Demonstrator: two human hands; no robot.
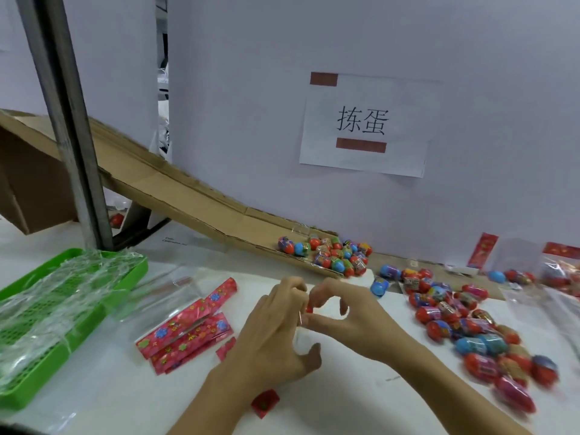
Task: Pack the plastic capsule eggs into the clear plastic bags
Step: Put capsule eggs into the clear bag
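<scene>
Red and blue capsule eggs (464,321) mostly loose on desk (361,400), more at cardboard chute (194,193) foot; few bagged far right; left hand (276,334) and right hand (348,315) grip: fingertips pinching small red piece; bulk of packing left

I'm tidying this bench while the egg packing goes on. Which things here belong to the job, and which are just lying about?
Belong to the job:
- capsule eggs loose on the table
- eggs on the cardboard chute
- clear bags with red headers
- left hand and right hand, pinching something small and red

Lying about:
- green tray holding clear film
- paper sign
- metal post
</scene>
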